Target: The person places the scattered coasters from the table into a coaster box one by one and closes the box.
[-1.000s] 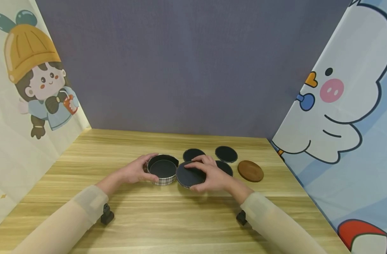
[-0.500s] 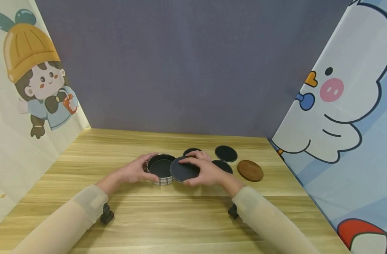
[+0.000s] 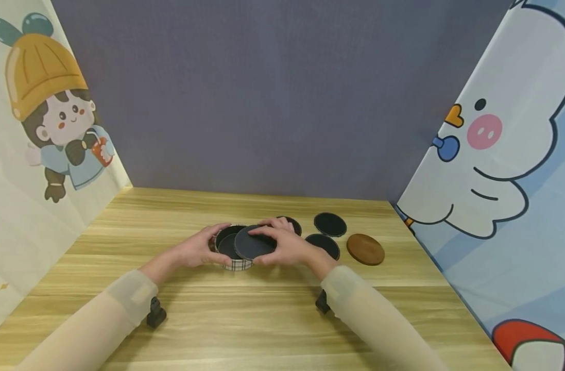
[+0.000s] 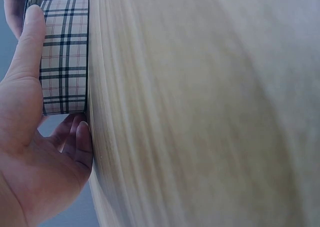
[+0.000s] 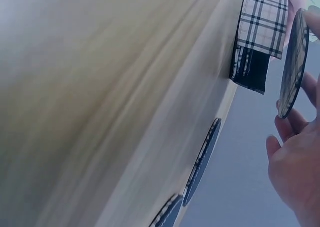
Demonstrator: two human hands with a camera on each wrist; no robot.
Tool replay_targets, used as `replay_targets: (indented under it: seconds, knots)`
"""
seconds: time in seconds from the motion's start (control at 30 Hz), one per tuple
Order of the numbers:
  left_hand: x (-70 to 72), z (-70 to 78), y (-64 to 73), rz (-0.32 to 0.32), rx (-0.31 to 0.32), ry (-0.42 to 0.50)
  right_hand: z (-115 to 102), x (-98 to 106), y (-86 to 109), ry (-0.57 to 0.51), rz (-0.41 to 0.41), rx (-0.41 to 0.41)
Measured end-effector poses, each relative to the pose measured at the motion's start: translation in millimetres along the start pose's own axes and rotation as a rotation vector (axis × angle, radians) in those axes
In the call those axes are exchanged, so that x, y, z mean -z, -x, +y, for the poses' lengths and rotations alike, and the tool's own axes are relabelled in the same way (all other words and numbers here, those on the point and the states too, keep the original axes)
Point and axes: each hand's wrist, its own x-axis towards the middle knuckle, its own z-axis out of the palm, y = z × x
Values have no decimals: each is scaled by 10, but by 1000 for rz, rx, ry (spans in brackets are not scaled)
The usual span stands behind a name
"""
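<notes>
A round coaster holder with plaid sides and a black inside [image 3: 238,265] stands on the table. My left hand [image 3: 200,248] grips its left side, thumb along the near wall, as the left wrist view shows on the plaid wall [image 4: 65,57]. My right hand [image 3: 289,246] holds a round black coaster [image 3: 252,244] by its edges, overlapping the holder's right part in the head view. In the right wrist view this coaster [image 5: 294,64] has a plaid underside and is apart from the holder [image 5: 262,22], which has a gap in its wall. The right fingertips are partly hidden.
Three more black coasters lie flat to the right: one behind my right hand [image 3: 293,225], one at the back [image 3: 330,224], one nearer [image 3: 326,244]. A brown wooden disc [image 3: 365,249] lies farther right. A grey panel [image 3: 263,103] rises behind the wooden table [image 3: 245,319].
My right hand has carried the coaster left, from beside the holder to over its right part. The left hand and holder have stayed in place.
</notes>
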Motion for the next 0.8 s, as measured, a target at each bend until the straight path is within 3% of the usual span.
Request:
replay_targets:
  seconds: [0.43,0.8]
  knots:
    - [3,-12,-12,-6,-14,-19,-57,-117,-260,7,-40,-39]
    - [9,-4,3,-14,-15,-26,-123,-186,-368,23,-61,-39]
